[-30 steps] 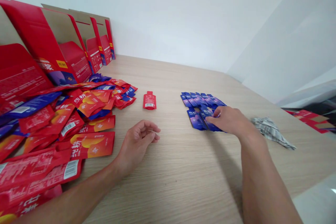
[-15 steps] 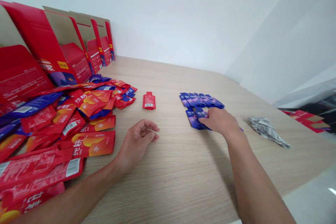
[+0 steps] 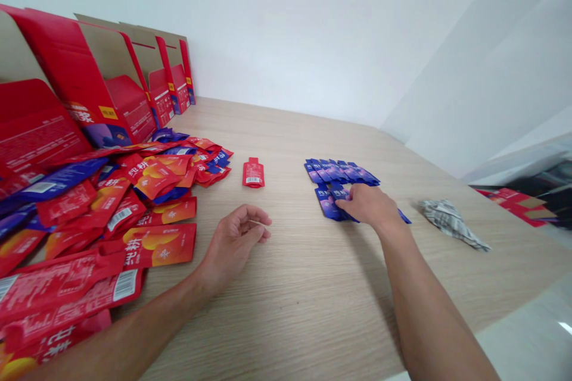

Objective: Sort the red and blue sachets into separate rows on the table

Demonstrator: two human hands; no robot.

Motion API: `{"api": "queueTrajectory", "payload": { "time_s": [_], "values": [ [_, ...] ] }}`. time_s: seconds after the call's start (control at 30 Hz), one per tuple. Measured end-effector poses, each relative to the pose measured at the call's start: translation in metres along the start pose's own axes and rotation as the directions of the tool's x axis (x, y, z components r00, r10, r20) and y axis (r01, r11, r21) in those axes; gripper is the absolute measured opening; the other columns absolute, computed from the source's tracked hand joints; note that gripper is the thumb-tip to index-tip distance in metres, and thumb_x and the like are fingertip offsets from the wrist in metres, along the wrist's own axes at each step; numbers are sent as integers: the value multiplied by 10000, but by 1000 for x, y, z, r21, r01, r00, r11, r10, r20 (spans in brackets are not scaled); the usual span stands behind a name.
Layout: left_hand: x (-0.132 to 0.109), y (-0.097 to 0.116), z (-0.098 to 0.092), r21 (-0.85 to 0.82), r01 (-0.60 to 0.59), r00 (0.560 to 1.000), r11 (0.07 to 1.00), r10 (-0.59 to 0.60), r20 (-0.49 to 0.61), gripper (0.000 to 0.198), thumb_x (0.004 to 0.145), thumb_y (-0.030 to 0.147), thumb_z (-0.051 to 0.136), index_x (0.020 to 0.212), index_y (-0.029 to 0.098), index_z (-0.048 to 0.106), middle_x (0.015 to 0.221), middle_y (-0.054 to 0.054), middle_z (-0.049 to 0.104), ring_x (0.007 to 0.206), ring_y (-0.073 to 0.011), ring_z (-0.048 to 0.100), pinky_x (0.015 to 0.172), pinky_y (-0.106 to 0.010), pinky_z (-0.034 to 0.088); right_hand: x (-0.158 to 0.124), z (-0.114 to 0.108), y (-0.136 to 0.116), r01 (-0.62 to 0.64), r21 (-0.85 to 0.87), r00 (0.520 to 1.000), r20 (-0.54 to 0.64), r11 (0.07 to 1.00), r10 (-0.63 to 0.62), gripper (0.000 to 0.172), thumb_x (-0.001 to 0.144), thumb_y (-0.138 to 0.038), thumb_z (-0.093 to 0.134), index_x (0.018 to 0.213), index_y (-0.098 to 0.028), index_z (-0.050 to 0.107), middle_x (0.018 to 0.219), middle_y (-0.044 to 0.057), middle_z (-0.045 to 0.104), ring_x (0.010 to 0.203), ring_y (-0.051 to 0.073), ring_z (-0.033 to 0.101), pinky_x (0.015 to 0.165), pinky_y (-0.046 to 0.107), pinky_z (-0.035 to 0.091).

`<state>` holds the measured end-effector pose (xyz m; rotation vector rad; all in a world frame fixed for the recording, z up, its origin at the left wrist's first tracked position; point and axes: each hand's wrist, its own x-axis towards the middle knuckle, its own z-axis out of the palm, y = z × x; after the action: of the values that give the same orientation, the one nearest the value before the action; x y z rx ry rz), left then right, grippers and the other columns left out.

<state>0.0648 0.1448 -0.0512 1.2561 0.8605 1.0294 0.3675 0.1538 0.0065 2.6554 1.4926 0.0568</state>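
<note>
My right hand (image 3: 369, 205) is over the front row of blue pouches, its thumb pressed on one blue pouch (image 3: 340, 192) and its other fingers mostly hidden. To its left in that row lies another blue pouch (image 3: 328, 203), and a blue corner (image 3: 404, 216) shows past the hand on the right. Behind is a row of overlapping blue pouches (image 3: 333, 171). My left hand (image 3: 239, 232) hovers or rests by the table's middle, fingers loosely curled, thumb a little apart, with nothing visible in it. Beyond it lies a single red pouch (image 3: 254, 172), barcode side up.
A heap of red and blue pouches (image 3: 152, 175) covers the left of the wooden table (image 3: 286, 321). Behind it stand several opened red cartons (image 3: 129, 101) in a line by the wall. A crumpled checked packet or cloth (image 3: 451, 223) lies to the right.
The view has shifted very slightly. Both hands and the pouches stay practically where they were.
</note>
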Motion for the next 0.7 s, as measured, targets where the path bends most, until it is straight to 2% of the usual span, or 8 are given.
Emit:
{"api": "queueTrajectory", "payload": {
  "time_s": [0.37, 0.53, 0.63, 0.7],
  "values": [
    [0, 2, 0, 10, 2, 1000, 1000, -2, 11, 161, 777, 269, 703, 906, 173, 703, 827, -13, 711, 740, -157, 675, 728, -285, 511, 3, 7, -1, 22, -22, 1000, 14, 1000, -21, 515, 949, -586, 630, 1173, -144, 772, 1127, 223, 758, 1110, 371, 739, 883, 444, 567],
    [0, -3, 1, 20, -12, 1000, 1000, 11, 26, 140, 772, 229, 673, 901, 181, 701, 809, -12, 715, 747, -163, 684, 710, -282, 507, 2, 5, 0, 27, -39, 999, 32, 999, -26, 493, 969, -556, 635, 1179, -130, 770, 1161, 244, 759, 1145, 405, 729, 892, 469, 562],
    [2, -9, 3, 11, -22, 1000, 1000, 22, 15, 133, 760, 197, 658, 887, 182, 695, 830, -19, 724, 738, -159, 689, 695, -280, 510, -5, 1, -11, 46, -34, 998, -44, 998, -47, 439, 983, -498, 636, 1206, -140, 755, 1171, 234, 763, 1141, 395, 731, 889, 457, 563],
    [3, -13, 6, -30, -20, 1000, 999, 20, -13, 154, 741, 165, 659, 891, 183, 685, 881, -31, 741, 737, -154, 691, 685, -276, 522, -13, -2, -31, 210, 33, 966, -161, 977, -202, 349, 995, -392, 638, 1225, -150, 741, 1179, 200, 770, 1134, 346, 734, 918, 413, 555]
  ]
}}
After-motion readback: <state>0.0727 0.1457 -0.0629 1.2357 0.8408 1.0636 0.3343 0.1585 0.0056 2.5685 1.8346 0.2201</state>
